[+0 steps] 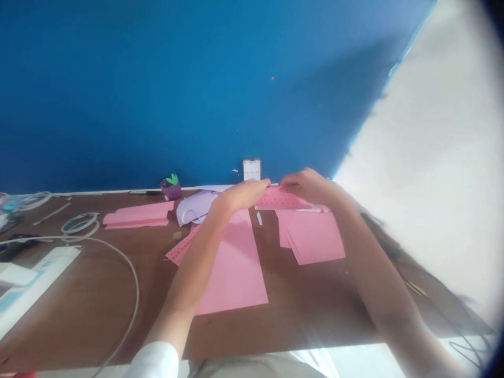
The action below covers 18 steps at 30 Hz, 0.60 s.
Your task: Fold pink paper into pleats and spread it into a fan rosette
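My left hand and my right hand are at the back of the brown table, close together. Between them is a pink dotted paper, its top edge pinched in the fingers of both. A large pink sheet lies flat below my left forearm. Under my right hand and the dotted paper sit several smaller pink sheets, overlapping. Another pink dotted piece sticks out left of my left forearm. Crumpled lilac paper rests beside my left wrist. My fingertips are partly blurred.
A phone leans upright at the blue wall. Left of the lilac paper are a purple pot with green leaves, folded pink paper and a pen. A white cable loops by a white box. A white wall rises at right.
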Motion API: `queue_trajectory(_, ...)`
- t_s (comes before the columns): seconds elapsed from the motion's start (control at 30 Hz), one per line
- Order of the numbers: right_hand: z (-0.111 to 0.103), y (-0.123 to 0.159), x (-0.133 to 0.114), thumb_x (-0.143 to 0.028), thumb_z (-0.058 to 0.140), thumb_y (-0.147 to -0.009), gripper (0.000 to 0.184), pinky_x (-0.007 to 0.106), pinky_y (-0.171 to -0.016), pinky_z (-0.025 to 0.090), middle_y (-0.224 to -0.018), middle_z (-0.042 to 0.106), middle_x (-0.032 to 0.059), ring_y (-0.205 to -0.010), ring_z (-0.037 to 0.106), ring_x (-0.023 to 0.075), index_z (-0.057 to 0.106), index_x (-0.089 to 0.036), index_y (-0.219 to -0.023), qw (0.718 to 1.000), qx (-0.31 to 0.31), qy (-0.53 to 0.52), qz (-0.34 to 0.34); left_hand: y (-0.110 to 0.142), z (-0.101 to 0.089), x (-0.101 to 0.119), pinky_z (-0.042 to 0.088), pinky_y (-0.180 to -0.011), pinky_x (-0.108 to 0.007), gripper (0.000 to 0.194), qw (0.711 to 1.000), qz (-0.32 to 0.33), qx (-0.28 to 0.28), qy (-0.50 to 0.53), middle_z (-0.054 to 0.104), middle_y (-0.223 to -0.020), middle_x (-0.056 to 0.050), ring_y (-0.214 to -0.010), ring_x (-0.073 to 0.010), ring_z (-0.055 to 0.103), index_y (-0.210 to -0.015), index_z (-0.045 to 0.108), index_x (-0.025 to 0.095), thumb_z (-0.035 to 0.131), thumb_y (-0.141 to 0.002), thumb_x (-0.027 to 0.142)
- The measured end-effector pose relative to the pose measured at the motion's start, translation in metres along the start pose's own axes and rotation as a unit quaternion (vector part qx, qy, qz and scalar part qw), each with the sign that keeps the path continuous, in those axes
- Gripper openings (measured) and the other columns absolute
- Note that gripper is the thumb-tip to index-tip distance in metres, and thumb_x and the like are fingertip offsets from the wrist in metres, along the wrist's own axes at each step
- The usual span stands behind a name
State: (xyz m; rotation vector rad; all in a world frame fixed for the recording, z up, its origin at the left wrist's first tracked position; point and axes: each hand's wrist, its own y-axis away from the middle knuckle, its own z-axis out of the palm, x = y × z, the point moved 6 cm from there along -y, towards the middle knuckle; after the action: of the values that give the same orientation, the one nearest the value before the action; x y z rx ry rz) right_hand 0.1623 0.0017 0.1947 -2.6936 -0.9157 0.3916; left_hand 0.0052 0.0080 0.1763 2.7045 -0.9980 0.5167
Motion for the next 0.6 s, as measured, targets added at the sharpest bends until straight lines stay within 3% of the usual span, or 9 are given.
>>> queue_trajectory(0.13,0.002,0.000,0.000,-0.024,0.047,-0.088,0.028,0.028,-0.059,0.032,-0.069,0.070,0.0018,-0.056,0.051,0.0140,0.075,-0.021,-0.087,1.000,-0.013,-0.014,-0.007,0.002,0.000,0.010,0.036,-0.070,-0.029,0.035,0.999,0.009,-0.008,0.031,0.062,-0.099,-0.007,-0.077,-0.0165,0.053,-0.109,0.053,0.023,0.037,-0.093,0.049)
queue_trajectory(0.23,0.004,-0.001,-0.007,-0.023,0.047,-0.088,0.028,0.028,-0.060,0.033,-0.070,0.070,0.0018,-0.057,0.051,0.0146,0.075,-0.023,-0.089,1.000,-0.023,-0.011,-0.018,-0.001,0.001,0.016,0.034,-0.063,-0.030,0.029,1.000,0.022,-0.001,-0.006,0.061,-0.088,-0.007,-0.070,-0.0163,0.052,-0.099,0.054,0.021,0.039,-0.093,0.045)
queue_trajectory(0.37,0.000,0.001,-0.013,-0.025,0.047,-0.089,0.028,0.028,-0.061,0.034,-0.072,0.070,0.0023,-0.059,0.053,0.0150,0.074,-0.022,-0.093,0.999,-0.017,-0.037,-0.011,-0.005,-0.003,0.017,0.030,-0.059,-0.030,0.025,0.994,0.059,0.048,-0.078,0.056,-0.073,-0.005,-0.061,-0.0137,0.045,-0.081,0.052,0.018,0.034,-0.094,0.030)
queue_trajectory(0.5,-0.010,0.007,-0.009,-0.036,0.048,-0.091,0.029,0.028,-0.060,0.038,-0.079,0.071,0.0022,-0.062,0.056,0.0154,0.073,-0.022,-0.094,0.994,-0.012,-0.107,0.019,0.001,-0.016,0.015,0.028,-0.058,-0.030,0.030,0.991,0.099,0.078,-0.046,0.048,-0.065,-0.002,-0.058,-0.0120,0.039,-0.068,0.043,0.018,0.034,-0.094,0.033)
queue_trajectory(0.6,-0.019,0.012,-0.004,-0.045,0.050,-0.090,0.031,0.029,-0.058,0.040,-0.080,0.071,0.0019,-0.063,0.057,0.0164,0.073,-0.024,-0.093,0.989,-0.008,-0.136,0.058,0.010,-0.024,0.007,0.028,-0.056,-0.029,0.032,0.996,0.068,0.059,-0.006,0.043,-0.060,0.000,-0.055,-0.0115,0.037,-0.068,0.041,0.019,0.036,-0.093,0.038)
